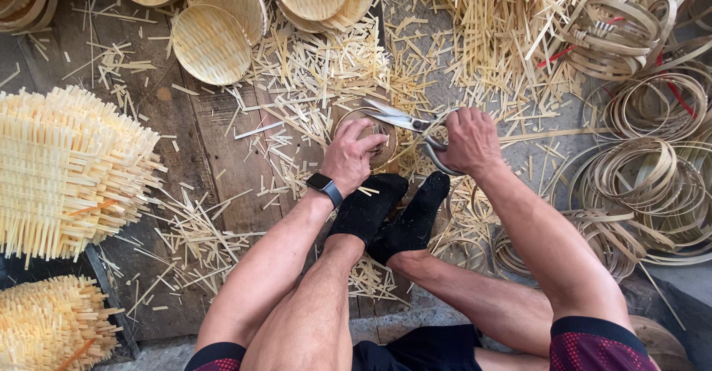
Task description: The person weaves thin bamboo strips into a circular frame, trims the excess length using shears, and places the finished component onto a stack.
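Stacks of untrimmed woven bamboo mats (70, 171) occupy the far left, their strip ends bristling outward, with a second stack (52, 326) nearer us below it. Further along, at the far edge, we note several finished round baskets (211, 43) lying on the plank floor (222, 156), which is littered with short bamboo offcuts (311, 74).

At centre, we record the left hand (350, 156), a dark watch (325, 188) on its wrist, closed in a grip around the rim of a small round woven basket (371, 137) held just above the feet in 2 black socks (389, 212). The basket is largely hidden by the fingers.

Immediately right, the right hand (469, 143) is wrapped around the handles of large metal scissors (404, 121); the blades stand open, pointing left, with their tips at the far rim of the basket. Whether they touch a strip we cannot tell.

On the right side, coiled bamboo hoops (653, 186) lie in piles, some tied with red cord (671, 85).
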